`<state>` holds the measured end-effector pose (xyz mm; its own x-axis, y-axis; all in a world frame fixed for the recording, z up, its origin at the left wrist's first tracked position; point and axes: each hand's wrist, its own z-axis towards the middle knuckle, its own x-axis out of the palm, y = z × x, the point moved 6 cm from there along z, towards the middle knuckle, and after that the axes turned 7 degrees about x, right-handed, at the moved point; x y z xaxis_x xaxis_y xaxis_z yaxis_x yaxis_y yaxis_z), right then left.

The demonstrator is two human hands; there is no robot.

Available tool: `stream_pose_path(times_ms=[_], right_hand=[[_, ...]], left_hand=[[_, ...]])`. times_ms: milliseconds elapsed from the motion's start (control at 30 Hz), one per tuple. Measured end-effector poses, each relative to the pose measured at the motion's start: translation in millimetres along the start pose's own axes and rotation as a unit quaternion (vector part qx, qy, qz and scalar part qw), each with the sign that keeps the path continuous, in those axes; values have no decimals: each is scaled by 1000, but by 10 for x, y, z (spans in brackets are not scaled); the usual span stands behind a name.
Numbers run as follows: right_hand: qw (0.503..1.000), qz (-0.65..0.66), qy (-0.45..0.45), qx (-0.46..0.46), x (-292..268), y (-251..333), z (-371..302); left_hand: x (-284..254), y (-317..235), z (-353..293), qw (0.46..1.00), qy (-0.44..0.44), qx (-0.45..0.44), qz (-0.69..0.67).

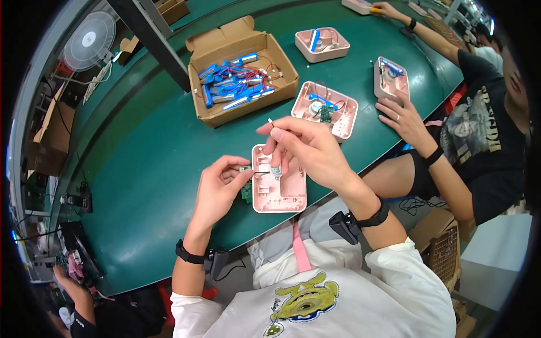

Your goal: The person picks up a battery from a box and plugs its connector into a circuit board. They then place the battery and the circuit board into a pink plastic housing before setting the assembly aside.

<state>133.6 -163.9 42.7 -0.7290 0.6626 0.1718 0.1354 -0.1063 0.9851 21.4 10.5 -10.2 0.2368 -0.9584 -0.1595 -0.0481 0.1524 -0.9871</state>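
Note:
A pink plastic housing point(293, 205) lies open side up on the table in front of me. In it sits a small round silver part point(275, 170), with a black wire point(261, 172) running left. My left hand point(220, 183) is closed at the housing's left edge, thumb and fingers on a green circuit board point(246, 192) that they partly cover. Over the housing's upper part, my right hand point(313, 149) pinches a thin wire whose small white connector point(270, 120) sticks out above the fingertips. Its other fingers curl down near the round part.
An open cardboard box point(242, 115) of blue battery packs point(234, 84) with red wires stands beyond my hands. More pink housings point(350, 123) with parts inside stand to the right. A co-worker's hand point(406, 121) rests by one housing. A white fan point(90, 42) stands far left.

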Motion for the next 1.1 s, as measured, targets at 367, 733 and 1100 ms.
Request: stream_pose_path(times_ms=[367, 733, 1100], right_hand=[[998, 55, 24, 10, -187, 105, -42], [971, -237, -39, 21, 84, -196, -65], [885, -430, -99, -149, 231, -164, -98]], left_hand=[[139, 81, 148, 997, 25, 4, -68], [115, 144, 120, 996, -2, 63, -65], [155, 150, 62, 994, -35, 89, -54]])
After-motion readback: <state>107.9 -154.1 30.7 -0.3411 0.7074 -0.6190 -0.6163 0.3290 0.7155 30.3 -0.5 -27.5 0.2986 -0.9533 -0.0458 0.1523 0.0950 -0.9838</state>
